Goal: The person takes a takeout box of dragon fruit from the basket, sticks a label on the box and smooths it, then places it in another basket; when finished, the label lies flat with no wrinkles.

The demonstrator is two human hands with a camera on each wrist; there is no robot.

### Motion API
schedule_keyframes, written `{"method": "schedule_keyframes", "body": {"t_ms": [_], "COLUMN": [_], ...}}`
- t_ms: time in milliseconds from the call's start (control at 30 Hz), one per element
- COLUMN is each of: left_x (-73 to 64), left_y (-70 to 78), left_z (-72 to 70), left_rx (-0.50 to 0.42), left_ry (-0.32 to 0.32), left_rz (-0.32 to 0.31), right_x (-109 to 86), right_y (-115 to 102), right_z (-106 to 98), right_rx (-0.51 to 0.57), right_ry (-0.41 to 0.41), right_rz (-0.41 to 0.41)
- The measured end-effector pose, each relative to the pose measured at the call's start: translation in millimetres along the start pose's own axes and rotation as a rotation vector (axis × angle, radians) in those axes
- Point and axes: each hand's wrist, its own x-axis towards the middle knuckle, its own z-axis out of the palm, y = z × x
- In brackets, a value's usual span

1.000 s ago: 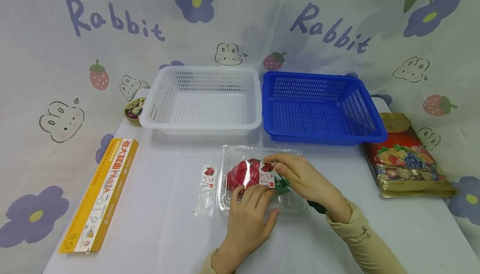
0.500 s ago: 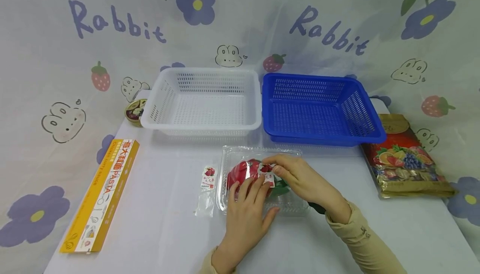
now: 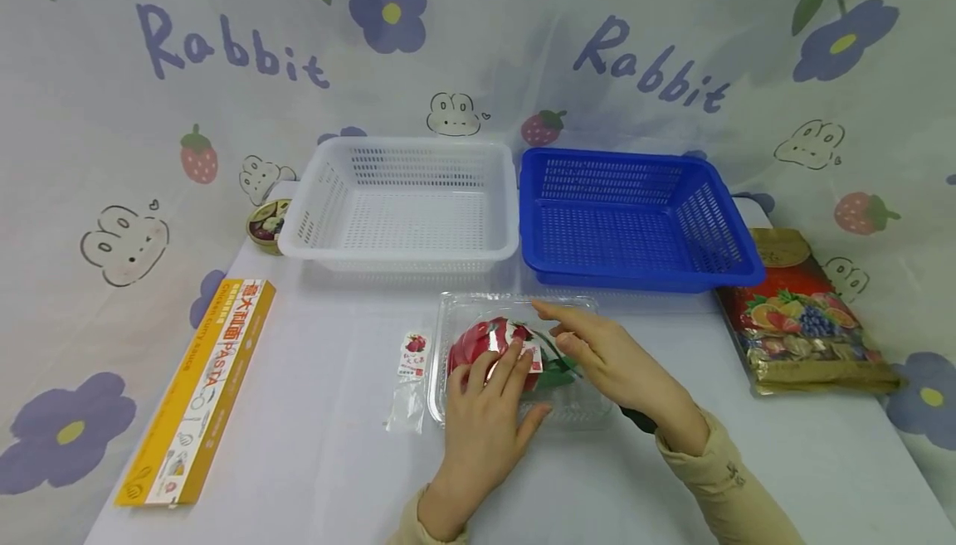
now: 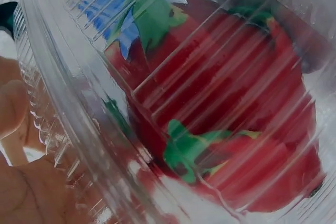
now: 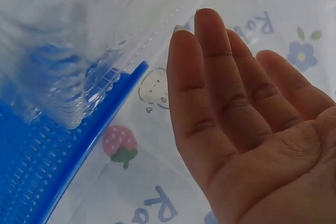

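Observation:
A clear plastic clamshell box point(image 3: 441, 317) lies on the white table with a red dragon fruit point(image 3: 470, 346) with green scales inside, seen through the ribbed wall in the left wrist view. On its lid is a white label point(image 3: 534, 354) printed with dragon fruit. My left hand point(image 3: 485, 404) lies over the front of the lid, fingers spread, fingertips at the label's left part and covering some of it. Over the box's right side is my right hand point(image 3: 620, 362), which holds nothing; its fingers extend, slightly bent, in the right wrist view.
Left of the box lies a similar label point(image 3: 414, 354) on clear backing. Behind stand a white basket point(image 3: 403, 256) and a blue basket point(image 3: 642, 275). A yellow pasta box point(image 3: 197, 396) and a round tin point(image 3: 265, 226) are at left, a red-gold bag point(image 3: 807, 313) at right.
My left fingers have slid up and forward over the lid onto the label. My right hand has drawn off the label toward the right, its fingertips now apart from it.

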Motion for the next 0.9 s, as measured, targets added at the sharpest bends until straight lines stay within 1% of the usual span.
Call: {"method": "schedule_keyframes", "body": {"t_ms": [100,267,400,500,600,700,800,900], "left_x": [-0.1,0.9,1.8,2.0,1.5,1.2,1.5,2.2], "left_y": [0.0,0.8,0.7,0.0,-0.8,-1.6,-2.4,-2.5], "left_z": [0.2,-0.2,-0.4,0.7,2.4,3.0,3.6,3.9], "left_rx": [0.004,-0.004,0.003,0.014,0.019,0.023,0.027,0.023], "left_ry": [-0.010,-0.023,-0.020,-0.008,0.017,0.044,0.059,0.066], "left_rz": [-0.007,-0.015,-0.018,-0.030,-0.064,-0.107,-0.132,-0.131], "right_x": [-8.2,-26.1,-37.7,-43.1,-46.8,-48.0,-46.5,-44.1], "right_y": [1.1,5.2,9.7,12.2,13.7,14.3,14.4,14.4], "right_z": [1.2,10.3,20.0,27.2,33.9,39.8,45.3,51.2], "right_rx": [-0.013,-0.075,-0.104,-0.110,-0.119,-0.155,-0.217,-0.269], "right_ry": [0.017,0.071,0.131,0.152,0.151,0.154,0.179,0.211], "right_rz": [-0.008,-0.022,-0.019,-0.011,0.016,0.026,-0.003,-0.019]}}
